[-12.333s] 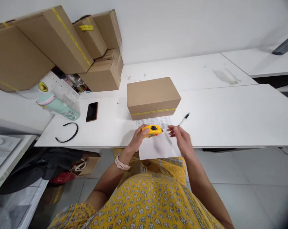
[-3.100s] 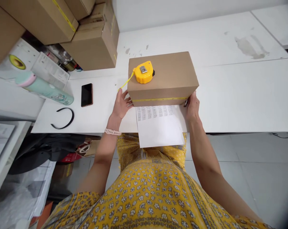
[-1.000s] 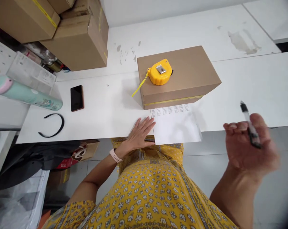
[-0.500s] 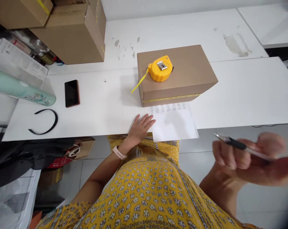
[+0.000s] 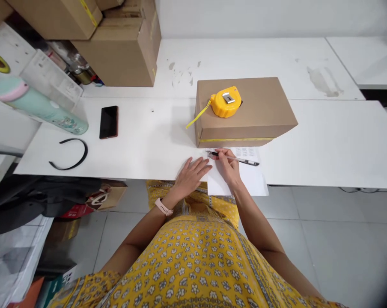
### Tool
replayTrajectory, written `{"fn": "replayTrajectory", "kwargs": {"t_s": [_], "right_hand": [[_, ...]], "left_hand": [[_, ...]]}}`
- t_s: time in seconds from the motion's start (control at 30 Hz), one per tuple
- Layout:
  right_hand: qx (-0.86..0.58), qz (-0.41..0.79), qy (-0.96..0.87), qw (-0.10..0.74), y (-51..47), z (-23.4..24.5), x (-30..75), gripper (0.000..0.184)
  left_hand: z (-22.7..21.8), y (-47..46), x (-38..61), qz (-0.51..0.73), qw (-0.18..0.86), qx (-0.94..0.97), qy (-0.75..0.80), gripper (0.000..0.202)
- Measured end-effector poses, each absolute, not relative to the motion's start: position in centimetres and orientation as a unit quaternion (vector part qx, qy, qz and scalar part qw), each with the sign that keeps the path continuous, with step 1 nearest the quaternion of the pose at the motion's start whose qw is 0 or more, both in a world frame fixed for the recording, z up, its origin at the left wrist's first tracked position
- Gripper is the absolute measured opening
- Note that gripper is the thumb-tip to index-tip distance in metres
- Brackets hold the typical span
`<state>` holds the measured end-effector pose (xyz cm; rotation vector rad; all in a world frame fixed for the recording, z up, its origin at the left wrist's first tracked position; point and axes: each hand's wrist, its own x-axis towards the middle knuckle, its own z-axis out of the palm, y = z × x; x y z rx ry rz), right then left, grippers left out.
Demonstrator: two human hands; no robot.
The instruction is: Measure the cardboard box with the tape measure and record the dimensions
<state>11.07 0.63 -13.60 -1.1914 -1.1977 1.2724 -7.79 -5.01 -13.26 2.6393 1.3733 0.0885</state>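
Note:
My right hand (image 5: 228,167) is closed round a pen (image 5: 235,159), whose tip touches the top left of a printed sheet of paper (image 5: 249,177) at the white table's (image 5: 142,145) front edge. My left hand (image 5: 193,175) lies flat with fingers spread on the table, touching the sheet's left edge. Just behind the sheet stands a brown cardboard box (image 5: 264,107) with a yellow tape measure (image 5: 224,102) on top, a short length of its tape hanging over the box's left side.
To the left on the table lie a black phone (image 5: 108,122), a black headband (image 5: 69,153) and a mint bottle (image 5: 36,106). Stacked cardboard boxes (image 5: 123,47) fill the back left corner. A second white table (image 5: 367,55) stands at the far right.
My right hand has come down from the air at the right with the pen and now rests on the sheet, pen tip on the paper. The left hand stays flat by the sheet.

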Motion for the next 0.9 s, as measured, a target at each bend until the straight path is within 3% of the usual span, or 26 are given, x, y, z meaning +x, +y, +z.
{"fn": "replayTrajectory", "kwargs": {"t_s": [0.33,0.9], "right_hand": [[-0.517,0.438,-0.559,0.478,0.0,-13.74,10.97,0.024],[-0.55,0.393,-0.59,0.441,0.54,-14.37,10.32,0.035]], "left_hand": [[-13.81,-5.16,-7.9,0.049,0.083,0.882,0.46,0.071],[-13.33,-5.22,-7.94,0.055,0.103,0.878,0.465,0.062]]}}
